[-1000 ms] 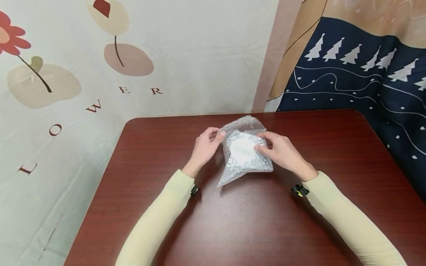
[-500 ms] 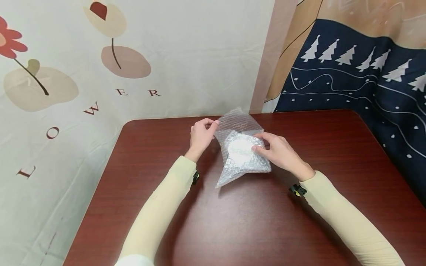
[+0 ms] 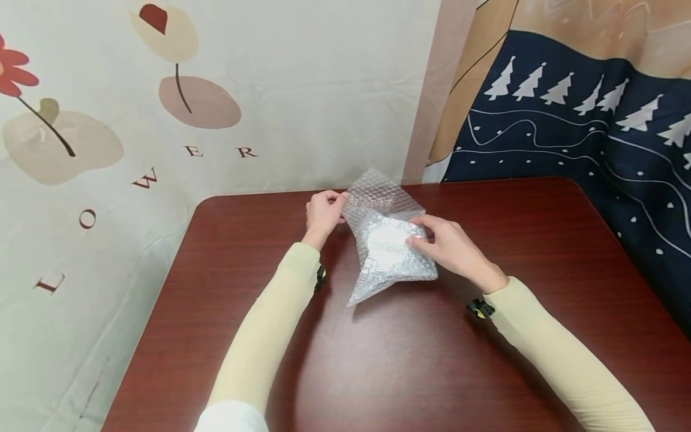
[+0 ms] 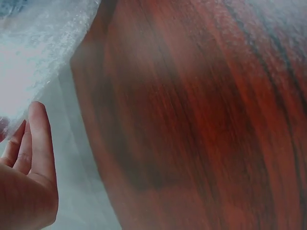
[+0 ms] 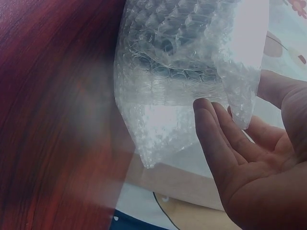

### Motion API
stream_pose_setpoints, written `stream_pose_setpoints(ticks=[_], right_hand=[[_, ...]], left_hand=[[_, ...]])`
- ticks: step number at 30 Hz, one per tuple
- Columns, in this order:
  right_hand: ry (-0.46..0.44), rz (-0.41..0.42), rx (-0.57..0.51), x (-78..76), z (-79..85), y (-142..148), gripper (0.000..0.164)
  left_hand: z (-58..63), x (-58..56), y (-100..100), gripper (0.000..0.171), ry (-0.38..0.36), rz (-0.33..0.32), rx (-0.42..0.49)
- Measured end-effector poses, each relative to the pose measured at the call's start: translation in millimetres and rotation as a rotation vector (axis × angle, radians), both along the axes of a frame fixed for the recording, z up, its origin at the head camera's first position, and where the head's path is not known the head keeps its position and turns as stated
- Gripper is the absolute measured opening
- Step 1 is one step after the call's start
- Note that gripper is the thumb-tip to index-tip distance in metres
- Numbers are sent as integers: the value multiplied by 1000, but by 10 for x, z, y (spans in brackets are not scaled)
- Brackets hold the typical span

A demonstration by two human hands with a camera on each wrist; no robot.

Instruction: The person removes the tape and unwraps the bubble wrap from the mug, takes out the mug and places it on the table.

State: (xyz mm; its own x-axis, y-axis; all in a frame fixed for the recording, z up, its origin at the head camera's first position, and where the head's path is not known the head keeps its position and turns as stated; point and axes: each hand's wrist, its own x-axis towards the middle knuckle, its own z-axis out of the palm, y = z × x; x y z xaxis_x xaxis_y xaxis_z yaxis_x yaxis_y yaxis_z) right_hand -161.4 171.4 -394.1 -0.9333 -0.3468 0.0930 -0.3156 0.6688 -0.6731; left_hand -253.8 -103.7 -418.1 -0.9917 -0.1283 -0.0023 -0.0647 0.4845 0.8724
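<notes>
A package of clear bubble wrap [image 3: 391,249] lies on the table, shining white in the middle; what is inside cannot be made out. Its upper part, a flap [image 3: 378,193], spreads away toward the table's back edge. My left hand [image 3: 323,216] pinches the flap's left corner between thumb and fingers. At the package's right side, my right hand [image 3: 456,245] grips the edge, thumb on top. In the right wrist view, the fingers [image 5: 208,129] reach along the wrap's side. The left wrist view catches the left fingers [image 4: 41,139] at the wrap's edge.
The dark red wooden table [image 3: 356,372] has its back edge just behind the flap. A pale curtain [image 3: 313,90] with flowers and letters hangs behind, and a navy cloth [image 3: 540,138] with white trees hangs at the right.
My left hand has moved left and slightly back, drawing the flap out flat toward the back left. The right hand keeps its hold on the package.
</notes>
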Motion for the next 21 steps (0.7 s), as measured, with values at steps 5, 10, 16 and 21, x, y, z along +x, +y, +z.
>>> stream_pose_setpoints(ticks=[5,10,16,21], right_hand=[[-10,0,-6,-3,4,4,45],[-14,4,-10,-11,1,6,45],[-21,5,-11,-10,7,1,47],[-25,8,-13,-13,8,13,47]], left_hand=[[-51,-61,5,28,-45,17,20],[-60,-118,2,26,-126,33,73],[-81,-122,-2,29,-171,49,171],[-71,-60,-3,46,-136,53,221]])
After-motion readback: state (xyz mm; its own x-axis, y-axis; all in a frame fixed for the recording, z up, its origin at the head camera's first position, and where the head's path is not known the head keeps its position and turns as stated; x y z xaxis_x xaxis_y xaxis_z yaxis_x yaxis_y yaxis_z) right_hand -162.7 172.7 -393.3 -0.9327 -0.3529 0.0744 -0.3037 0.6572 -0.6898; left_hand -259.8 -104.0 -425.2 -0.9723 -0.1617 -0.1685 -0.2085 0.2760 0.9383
